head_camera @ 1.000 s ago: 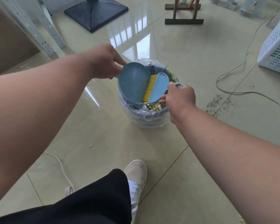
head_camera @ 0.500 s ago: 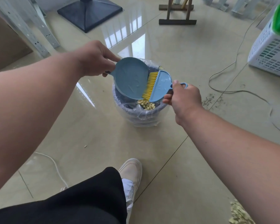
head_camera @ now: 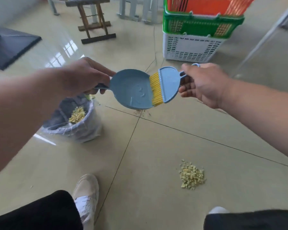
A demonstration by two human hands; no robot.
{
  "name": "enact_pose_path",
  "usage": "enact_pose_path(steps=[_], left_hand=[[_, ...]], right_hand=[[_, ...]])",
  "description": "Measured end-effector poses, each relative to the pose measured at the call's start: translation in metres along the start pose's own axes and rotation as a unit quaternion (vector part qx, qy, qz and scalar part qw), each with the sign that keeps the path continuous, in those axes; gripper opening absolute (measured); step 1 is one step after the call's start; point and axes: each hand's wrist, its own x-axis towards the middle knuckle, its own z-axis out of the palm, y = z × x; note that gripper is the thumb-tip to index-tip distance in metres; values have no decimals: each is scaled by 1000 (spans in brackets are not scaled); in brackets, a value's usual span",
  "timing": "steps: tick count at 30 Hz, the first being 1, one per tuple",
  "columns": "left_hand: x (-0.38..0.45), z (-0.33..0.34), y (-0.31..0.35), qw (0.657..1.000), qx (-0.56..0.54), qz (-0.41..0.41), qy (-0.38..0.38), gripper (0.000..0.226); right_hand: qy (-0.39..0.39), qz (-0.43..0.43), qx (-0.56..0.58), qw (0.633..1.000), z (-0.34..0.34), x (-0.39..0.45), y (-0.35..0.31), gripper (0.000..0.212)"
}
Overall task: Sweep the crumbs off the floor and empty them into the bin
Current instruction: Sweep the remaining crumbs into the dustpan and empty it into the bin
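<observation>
Left hand [head_camera: 85, 77] grips the handle of the blue dustpan [head_camera: 131, 88], fingers curled round it. Right hand [head_camera: 204, 83] is clamped on the handle of the blue brush [head_camera: 169, 83]; its yellow bristles [head_camera: 155, 89] touch the pan's rim, just left of the right hand.

Changes from half a second ago: both hands and tools have come up and away from the bin [head_camera: 73, 120]. Then the pan and brush were right over the bin's mouth; now the bin sits below the left hand, off to its lower side, with pale yellow crumbs [head_camera: 76, 114] inside its plastic liner. The pan looks empty, though motion blur makes that hard to confirm. View has swung right too.

A second pile of crumbs [head_camera: 191, 176] lies on the floor [head_camera: 156, 146], well below the right hand, untouched. Fine dark debris [head_camera: 142, 111] sits on the tile joint just under the pan.

Beyond the right hand: stacked baskets, white [head_camera: 189, 48], green [head_camera: 201, 24], orange [head_camera: 206, 5]. Beyond the left hand: a wooden stool [head_camera: 93, 22] and a dark stand base [head_camera: 8, 45]. Shoe [head_camera: 86, 196] and black trouser legs at bottom.
</observation>
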Motion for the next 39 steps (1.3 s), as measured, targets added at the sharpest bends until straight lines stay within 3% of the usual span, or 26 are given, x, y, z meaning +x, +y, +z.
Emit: enact_pose_path(steps=[4,9,19,23,26,28,31,35,39], left_hand=[[2,107,31,997,-50,7,-50,40],[7,227,27,990,-60,-2,-125,43],[15,360,-62,964,0,-89,-252,50],[9,375,-90,957,15,-113,-266,54],[10,364,-103,963,27,-113,-242,53],[14,348,-117,963,42,-123,-235,54],[17,320,-136,956,49,-171,-232,57],[7,300,-157,956,20,-216,-199,55],[-19,288,-186,948,-4,-224,-226,54]], right_hand=[[40,29,-48,998,-96,-19,33,13],[91,109,-74,987,-180,-37,122,6],[84,218,-86,969,-220,-46,284,24],[47,212,-134,967,-211,-46,308,9],[50,152,-235,959,-212,-33,305,15],[28,98,-355,929,-215,-21,297,20],[-50,33,-519,853,-220,0,290,26],[-158,-11,-614,773,-207,15,296,28],[-170,-54,-614,769,-173,6,315,27]])
